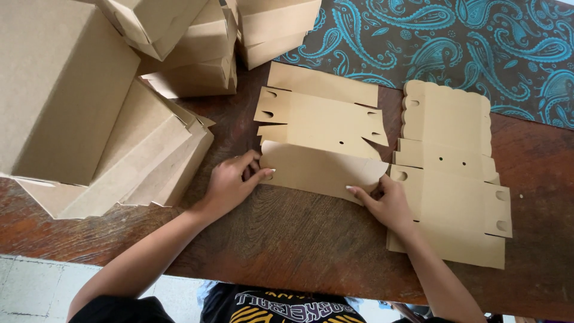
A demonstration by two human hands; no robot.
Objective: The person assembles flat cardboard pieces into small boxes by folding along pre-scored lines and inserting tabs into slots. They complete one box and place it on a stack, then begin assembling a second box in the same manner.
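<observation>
At left of centre, the left hand (230,185) pinches the near-left corner of the flat cardboard blank (320,140), fingers curled over its edge. The blank's long axis runs left to right between both hands. The right hand (388,203) grips its rounded flap (326,170) from the right, beside a second blank (451,173).

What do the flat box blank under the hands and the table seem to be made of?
Flat box blank: thin brown cardboard, matte, judging by its die-cut slots and crisp creases. Table: probably wood with a dark reddish, slightly glossy finish; grain streaks show.
</observation>
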